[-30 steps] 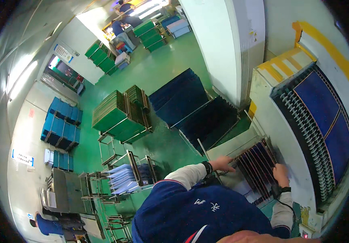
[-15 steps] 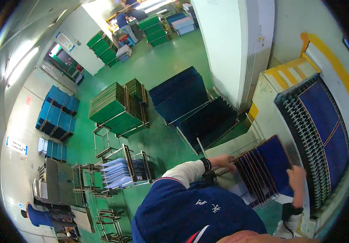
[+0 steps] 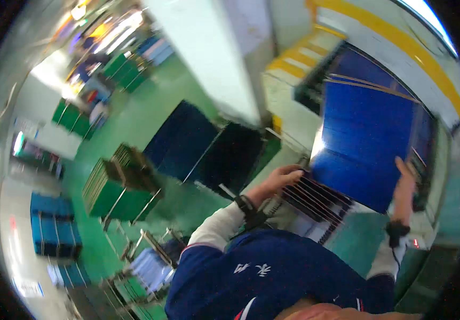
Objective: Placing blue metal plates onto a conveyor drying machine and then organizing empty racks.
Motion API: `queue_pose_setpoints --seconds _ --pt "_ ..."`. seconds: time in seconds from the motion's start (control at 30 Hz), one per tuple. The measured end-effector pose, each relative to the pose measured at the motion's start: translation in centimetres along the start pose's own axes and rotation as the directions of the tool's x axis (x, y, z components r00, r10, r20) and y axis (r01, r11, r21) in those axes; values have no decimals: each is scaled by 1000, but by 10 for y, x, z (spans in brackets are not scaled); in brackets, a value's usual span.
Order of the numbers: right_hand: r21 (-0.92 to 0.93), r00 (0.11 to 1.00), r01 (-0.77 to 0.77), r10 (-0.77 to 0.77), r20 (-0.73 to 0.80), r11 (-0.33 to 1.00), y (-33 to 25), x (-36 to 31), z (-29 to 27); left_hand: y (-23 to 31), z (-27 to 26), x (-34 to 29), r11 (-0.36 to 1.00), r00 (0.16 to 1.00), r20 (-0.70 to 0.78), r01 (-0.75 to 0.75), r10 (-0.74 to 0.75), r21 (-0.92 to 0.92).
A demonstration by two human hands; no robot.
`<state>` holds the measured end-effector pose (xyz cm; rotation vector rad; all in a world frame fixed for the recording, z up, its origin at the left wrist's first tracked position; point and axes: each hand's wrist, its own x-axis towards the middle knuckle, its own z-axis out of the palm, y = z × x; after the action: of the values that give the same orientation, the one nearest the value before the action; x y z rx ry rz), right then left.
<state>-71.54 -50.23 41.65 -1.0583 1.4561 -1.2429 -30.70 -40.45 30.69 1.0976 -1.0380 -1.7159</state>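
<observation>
A flat blue panel (image 3: 369, 138) with a glossy surface is tilted in front of me, between my two hands. My left hand (image 3: 280, 180) is closed at its lower left corner, beside the rack; the fingertips are partly hidden. My right hand (image 3: 405, 184) grips the right edge, thumb side up. Below the panel stands a rack (image 3: 318, 202) holding several thin dark panels on edge. Behind the held panel is a conveyor machine (image 3: 307, 96), where other blue panels (image 3: 363, 68) lie; most of its slotted bed is hidden.
A rack of dark blue panels (image 3: 187, 141) stands on the floor to the left, with a rack of green panels (image 3: 107, 186) beyond it. A white pillar (image 3: 208, 53) rises beside the machine. Blue panel stacks (image 3: 54, 224) stand by the left wall.
The blue panel has come up out of the rack and toward the machine, with both hands at its edges. My view has turned right.
</observation>
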Motion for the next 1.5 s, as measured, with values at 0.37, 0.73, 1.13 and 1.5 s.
queue_pose_setpoints --seconds 0.37,0.73,1.13,1.5 --pt "505 892 -450 398 214 736 95 -54 24 10 7 -18 961 971 -121 176 -204 -211" --pt "502 841 -540 453 295 676 93 -123 31 30 9 -12 920 965 -205 72 -162 -386" --pt "642 938 -330 317 141 692 108 -118 18 53 -29 -4 879 967 -238 -37 -88 -476" --pt "701 927 -174 354 -120 692 126 -97 -100 43 -47 39 853 974 -219 -59 -66 -519"
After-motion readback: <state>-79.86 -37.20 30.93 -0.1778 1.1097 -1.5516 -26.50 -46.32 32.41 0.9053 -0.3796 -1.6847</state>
